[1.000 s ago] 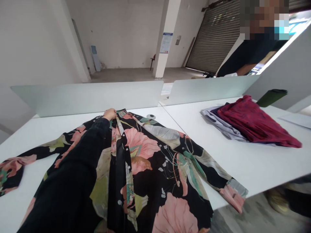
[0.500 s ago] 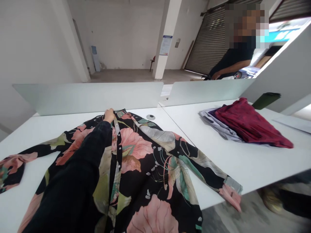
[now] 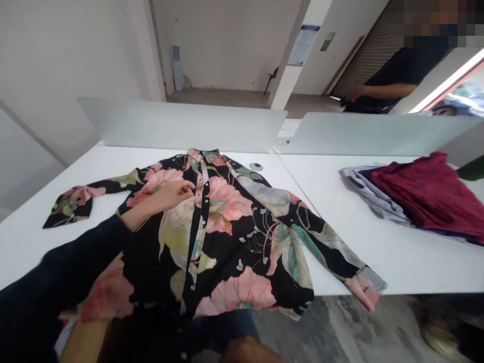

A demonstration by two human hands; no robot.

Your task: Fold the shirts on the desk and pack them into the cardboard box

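Observation:
A black long-sleeved shirt (image 3: 223, 242) with pink, green and cream flowers lies spread on the white table, its front upward and its collar (image 3: 204, 155) at the far side. Over the chest, beside the buttoned front strip, is my left hand (image 3: 172, 195). Its fingers are loosely curled with gaps between them, and no cloth is visibly lifted in them. The shirt's hem reaches the near table edge. At the bottom of the picture a blurred, skin-toned shape (image 3: 249, 350) may be my right hand; its fingers cannot be made out.
Folded clothes, grey with a dark red garment (image 3: 427, 189) on top, lie on the right. Frosted low partitions (image 3: 189, 126) stand along the table's back. A round cable hole (image 3: 256, 166) is near the collar. Beyond the partition is a person in dark clothing (image 3: 401, 75).
My left hand has come away from the collar and back toward me, down to the chest. The view has shifted, and the shirt's hem now shows near the table edge.

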